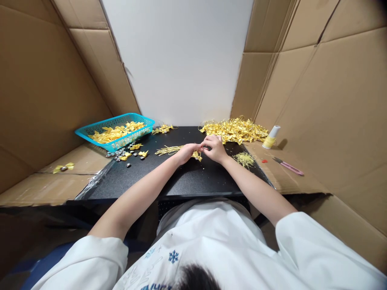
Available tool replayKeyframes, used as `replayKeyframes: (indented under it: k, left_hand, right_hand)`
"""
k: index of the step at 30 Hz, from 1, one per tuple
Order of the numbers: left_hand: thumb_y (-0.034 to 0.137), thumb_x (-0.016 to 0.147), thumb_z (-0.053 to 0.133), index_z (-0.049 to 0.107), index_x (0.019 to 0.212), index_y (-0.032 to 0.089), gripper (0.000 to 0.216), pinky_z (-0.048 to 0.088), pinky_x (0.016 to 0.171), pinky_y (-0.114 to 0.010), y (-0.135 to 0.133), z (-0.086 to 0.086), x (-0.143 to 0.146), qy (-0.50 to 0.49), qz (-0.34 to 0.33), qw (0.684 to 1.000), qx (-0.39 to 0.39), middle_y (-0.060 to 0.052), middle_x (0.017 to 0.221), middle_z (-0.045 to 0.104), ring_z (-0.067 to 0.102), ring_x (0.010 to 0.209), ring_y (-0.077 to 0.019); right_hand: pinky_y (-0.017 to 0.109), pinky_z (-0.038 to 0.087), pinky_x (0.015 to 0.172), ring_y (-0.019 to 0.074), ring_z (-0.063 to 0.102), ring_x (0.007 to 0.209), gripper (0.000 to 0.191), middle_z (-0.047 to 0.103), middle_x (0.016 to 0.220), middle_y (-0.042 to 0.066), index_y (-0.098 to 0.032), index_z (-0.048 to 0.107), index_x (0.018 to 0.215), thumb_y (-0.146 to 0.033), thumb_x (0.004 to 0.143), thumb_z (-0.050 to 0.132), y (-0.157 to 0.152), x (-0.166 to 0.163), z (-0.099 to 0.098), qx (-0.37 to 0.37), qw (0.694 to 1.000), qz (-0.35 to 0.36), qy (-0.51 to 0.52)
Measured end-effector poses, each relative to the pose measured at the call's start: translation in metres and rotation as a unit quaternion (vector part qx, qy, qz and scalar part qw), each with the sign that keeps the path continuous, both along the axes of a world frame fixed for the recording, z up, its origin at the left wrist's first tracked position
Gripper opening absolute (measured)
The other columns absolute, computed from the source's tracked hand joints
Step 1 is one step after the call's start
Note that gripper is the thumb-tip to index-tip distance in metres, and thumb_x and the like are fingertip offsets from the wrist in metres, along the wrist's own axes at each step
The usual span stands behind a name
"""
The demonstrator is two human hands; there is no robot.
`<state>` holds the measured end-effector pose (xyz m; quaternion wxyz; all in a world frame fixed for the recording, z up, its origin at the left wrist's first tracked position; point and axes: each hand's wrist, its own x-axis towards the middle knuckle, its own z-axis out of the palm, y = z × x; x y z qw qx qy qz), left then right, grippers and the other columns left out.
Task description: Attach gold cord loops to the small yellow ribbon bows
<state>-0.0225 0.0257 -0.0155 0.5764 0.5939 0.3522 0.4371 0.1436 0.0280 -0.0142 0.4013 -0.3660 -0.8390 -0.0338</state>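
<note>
My left hand (188, 154) and my right hand (214, 149) meet over the middle of the black table, fingertips pinched close together. Between and just below the fingers shows a small yellow ribbon bow (197, 156), partly covered by them. Its finer details are too small to make out. Beside my left hand lies a bundle of thin gold cords (167, 150), its right end hidden behind that hand. Past my right hand spreads a large heap of yellow ribbon bows (238, 131) with thin loops sticking out.
A turquoise basket (115, 119) of yellow bows stands back left, with shiny dark beads (121, 153) before it. At right are yellow thread scraps (244, 160), a thread cone (273, 133) and pink thread snips (288, 166). One beaded bow (63, 168) lies far left. Cardboard walls (332, 104) flank the table.
</note>
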Motion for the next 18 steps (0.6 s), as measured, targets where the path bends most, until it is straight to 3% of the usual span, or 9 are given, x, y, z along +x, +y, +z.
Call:
replayKeyframes:
  k: [4, 8, 13, 18]
  left_hand:
    - [0.04, 0.058, 0.074, 0.068, 0.062, 0.014, 0.028, 0.045, 0.083, -0.033, 0.004, -0.004, -0.002, -0.021, 0.026, 0.999, -0.011, -0.008, 0.073, 0.069, 0.063, 0.08, -0.0209]
    - [0.039, 0.058, 0.072, 0.066, 0.058, 0.014, 0.026, 0.044, 0.071, -0.029, 0.01, -0.008, -0.005, -0.015, 0.077, 0.997, -0.011, -0.006, 0.068, 0.066, 0.057, 0.068, -0.0159]
    - [0.038, 0.061, 0.065, 0.066, 0.054, 0.017, 0.023, 0.044, 0.07, -0.028, 0.011, -0.009, -0.008, 0.02, 0.106, 0.993, 0.038, -0.006, 0.067, 0.067, 0.057, 0.07, -0.0165]
    - [0.037, 0.064, 0.064, 0.073, 0.062, 0.018, 0.021, 0.044, 0.074, -0.03, 0.007, -0.004, -0.006, 0.067, 0.122, 0.989, 0.055, -0.007, 0.077, 0.072, 0.062, 0.082, -0.0209]
  right_hand:
    - [0.037, 0.028, 0.088, 0.0188, 0.052, 0.087, 0.008, 0.063, 0.084, 0.002, -0.022, 0.069, 0.075, -0.017, 0.078, 0.063, -0.003, 0.002, 0.004, 0.03, 1.0, -0.005, -0.002]
    - [0.035, 0.033, 0.085, 0.0179, 0.053, 0.083, 0.01, 0.065, 0.08, 0.002, -0.02, 0.067, 0.071, -0.022, 0.079, 0.064, -0.003, 0.004, 0.006, 0.031, 0.999, 0.026, 0.03]
    - [0.033, 0.042, 0.08, 0.0159, 0.058, 0.075, 0.012, 0.069, 0.078, 0.002, -0.022, 0.072, 0.072, -0.03, 0.08, 0.068, 0.001, 0.005, 0.007, -0.054, 0.988, 0.102, 0.103]
    - [0.03, 0.047, 0.069, 0.0156, 0.061, 0.07, 0.019, 0.07, 0.074, 0.003, -0.021, 0.072, 0.069, -0.039, 0.073, 0.071, 0.006, 0.006, 0.007, -0.161, 0.949, 0.158, 0.219]
